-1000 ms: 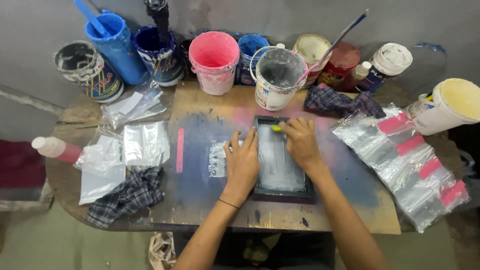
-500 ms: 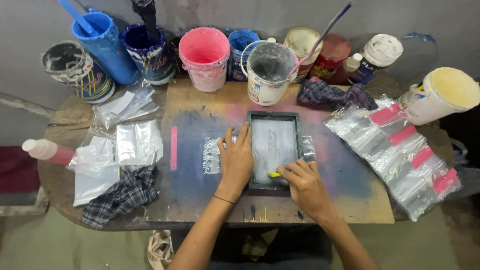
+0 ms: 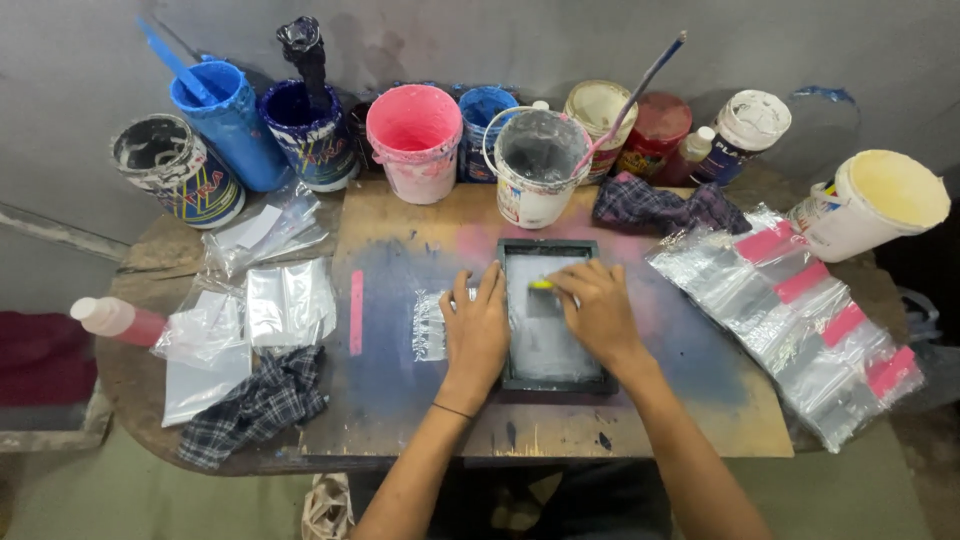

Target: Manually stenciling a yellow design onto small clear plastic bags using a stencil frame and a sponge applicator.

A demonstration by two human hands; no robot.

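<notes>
A small dark-framed printing screen (image 3: 556,372) lies flat on the stained wooden board (image 3: 400,420) in the middle of the table. My left hand (image 3: 477,330) presses flat on the frame's left edge, fingers spread. A clear plastic bag (image 3: 428,326) sticks out from under the screen just left of that hand. My right hand (image 3: 594,310) grips a small yellow squeegee (image 3: 541,285) on the upper part of the mesh.
Paint buckets line the back: blue (image 3: 225,120), pink (image 3: 414,135), a white pail with a stick (image 3: 537,165), a cream one (image 3: 875,205) at right. Clear bags with pink strips (image 3: 800,320) lie right, more bags (image 3: 285,300) left, checked rags (image 3: 255,405) and a bottle (image 3: 110,318).
My right hand first drew the squeegee down to the screen's near edge, then moved it back up to the upper mesh. The left hand stayed on the frame.
</notes>
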